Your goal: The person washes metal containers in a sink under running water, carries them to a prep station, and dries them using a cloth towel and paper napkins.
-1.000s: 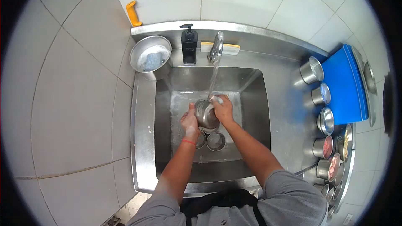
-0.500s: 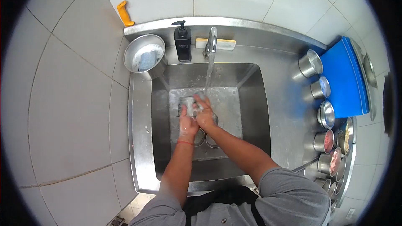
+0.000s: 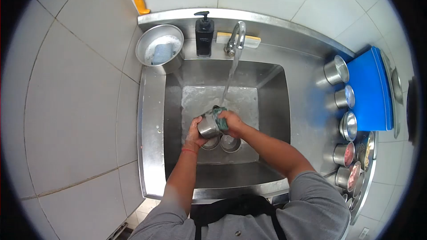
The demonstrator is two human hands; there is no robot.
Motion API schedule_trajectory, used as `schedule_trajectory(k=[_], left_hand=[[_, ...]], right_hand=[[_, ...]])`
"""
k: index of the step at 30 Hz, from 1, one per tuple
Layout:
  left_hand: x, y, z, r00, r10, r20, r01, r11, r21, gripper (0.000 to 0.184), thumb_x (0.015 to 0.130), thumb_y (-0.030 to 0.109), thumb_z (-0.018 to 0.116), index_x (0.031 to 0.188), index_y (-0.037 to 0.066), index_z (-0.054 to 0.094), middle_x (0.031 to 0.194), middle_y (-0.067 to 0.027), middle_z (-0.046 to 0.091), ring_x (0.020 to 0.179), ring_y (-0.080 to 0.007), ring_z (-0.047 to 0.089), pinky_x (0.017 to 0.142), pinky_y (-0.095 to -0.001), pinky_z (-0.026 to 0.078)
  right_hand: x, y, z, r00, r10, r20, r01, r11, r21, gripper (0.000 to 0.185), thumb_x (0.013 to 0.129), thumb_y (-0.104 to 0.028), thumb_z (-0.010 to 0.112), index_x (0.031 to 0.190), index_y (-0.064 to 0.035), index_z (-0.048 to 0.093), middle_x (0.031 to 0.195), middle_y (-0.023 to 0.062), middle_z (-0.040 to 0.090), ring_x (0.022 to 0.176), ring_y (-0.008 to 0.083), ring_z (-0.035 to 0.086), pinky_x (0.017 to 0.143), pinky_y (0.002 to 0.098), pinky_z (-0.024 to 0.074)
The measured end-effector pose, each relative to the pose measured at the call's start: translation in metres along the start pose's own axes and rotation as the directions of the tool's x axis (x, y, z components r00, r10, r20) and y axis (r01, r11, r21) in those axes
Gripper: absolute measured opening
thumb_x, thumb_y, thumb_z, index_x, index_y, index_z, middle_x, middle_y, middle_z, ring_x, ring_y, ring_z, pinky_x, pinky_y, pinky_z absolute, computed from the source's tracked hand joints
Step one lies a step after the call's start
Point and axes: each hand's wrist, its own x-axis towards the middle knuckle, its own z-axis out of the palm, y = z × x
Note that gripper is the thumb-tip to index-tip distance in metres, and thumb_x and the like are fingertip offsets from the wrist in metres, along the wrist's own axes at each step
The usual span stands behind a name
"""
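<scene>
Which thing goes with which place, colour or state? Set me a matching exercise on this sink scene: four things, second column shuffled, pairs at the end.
Things
1. Cup
2. Pad
3. Bottle
4. Tap

Places, colours, states
A. Black, behind the sink
B. Gripped by the left hand
C. Running
D. Green, in the right hand

Pairs: 1-B; 2-D; 3-A; 4-C
</scene>
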Motion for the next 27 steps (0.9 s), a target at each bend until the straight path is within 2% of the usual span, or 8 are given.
schedule_trajectory(k=[6,13,15,17,20,23,25,27], left_hand=[[0.014,0.027,0.033,0.989,-0.128,0.073,0.096,0.936,0.339,0.058,0.080,0.036,0.064,0.130,0.012,0.047,0.122,-0.0113,0.056,0.105,-0.0322,0.058,0.079,-0.0533,0.051],[0.031,0.014,0.020,0.997,-0.079,0.010,0.072,0.942,0.327,0.071,0.082,0.048,0.064,0.137,0.012,0.038,0.119,-0.0101,0.056,0.108,-0.0226,0.057,0.076,-0.0425,0.054],[0.060,-0.033,-0.011,0.999,-0.051,0.006,0.041,0.865,0.500,0.084,0.082,0.055,0.061,0.143,0.007,0.028,0.127,-0.0118,0.053,0.112,-0.0251,0.055,0.088,-0.0471,0.049],[0.062,-0.101,-0.050,0.980,0.194,0.029,-0.066,0.182,0.981,0.091,0.084,0.055,0.060,0.146,0.004,0.019,0.141,-0.0169,0.040,0.120,-0.0316,0.050,0.105,-0.0498,0.034],[0.020,-0.097,-0.061,0.994,-0.020,-0.105,0.071,-0.612,0.788,0.083,0.089,0.039,0.057,0.149,0.005,0.010,0.151,-0.0176,0.023,0.128,-0.0364,0.041,0.113,-0.0493,0.017],[0.046,-0.105,-0.132,0.993,-0.002,0.116,-0.062,-0.857,0.512,0.077,0.090,0.025,0.051,0.149,0.005,0.006,0.155,-0.0146,0.012,0.129,-0.0392,0.040,0.114,-0.0504,0.016],[0.046,-0.095,-0.146,0.834,0.280,0.475,0.082,-0.915,0.395,0.057,0.088,0.013,0.046,0.143,0.006,0.033,0.147,-0.0142,0.035,0.121,-0.0369,0.049,0.112,-0.0530,0.017],[0.037,-0.080,-0.163,0.973,0.161,0.163,0.058,-0.861,0.506,0.044,0.087,0.014,0.047,0.130,0.007,0.047,0.134,-0.0159,0.047,0.115,-0.0359,0.053,0.110,-0.0508,0.024]], right_hand=[[0.035,0.014,-0.021,0.871,-0.448,0.204,0.489,0.830,-0.266,0.020,0.083,-0.017,0.062,0.099,-0.0054,0.060,0.092,0.0067,0.063,0.088,0.0222,0.061,0.077,0.0368,0.0496],[0.013,0.003,-0.034,0.918,-0.024,0.395,-0.082,0.965,0.249,0.030,0.080,-0.011,0.063,0.111,-0.0076,0.061,0.098,0.0071,0.064,0.090,0.0223,0.062,0.079,0.0406,0.0514],[0.000,0.007,-0.046,0.950,-0.305,-0.072,0.194,0.752,-0.630,0.040,0.073,-0.010,0.066,0.111,-0.0002,0.058,0.100,0.0132,0.065,0.091,0.0261,0.064,0.080,0.0374,0.0521],[0.021,0.042,-0.109,0.850,-0.476,-0.225,0.119,0.591,-0.798,0.045,0.070,-0.010,0.069,0.112,0.0011,0.058,0.102,0.0155,0.065,0.094,0.0292,0.064,0.084,0.0382,0.0510],[0.029,0.056,-0.160,0.701,-0.622,-0.347,-0.136,0.362,-0.922,0.055,0.067,-0.014,0.075,0.115,0.0028,0.055,0.106,0.0203,0.064,0.100,0.0338,0.062,0.088,0.0393,0.0490],[0.024,0.067,-0.191,0.675,-0.575,-0.462,-0.322,0.333,-0.886,0.062,0.067,-0.020,0.078,0.118,0.0037,0.054,0.109,0.0241,0.062,0.105,0.0355,0.060,0.090,0.0397,0.0481],[0.026,0.078,-0.199,0.667,-0.563,-0.487,-0.347,0.344,-0.873,0.064,0.068,-0.024,0.079,0.119,0.0043,0.053,0.109,0.0255,0.062,0.106,0.0356,0.060,0.090,0.0399,0.0480],[0.023,0.085,-0.197,0.569,-0.594,-0.569,-0.431,0.373,-0.821,0.066,0.072,-0.032,0.077,0.121,0.0035,0.052,0.109,0.0254,0.062,0.105,0.0347,0.060,0.089,0.0387,0.0482]])
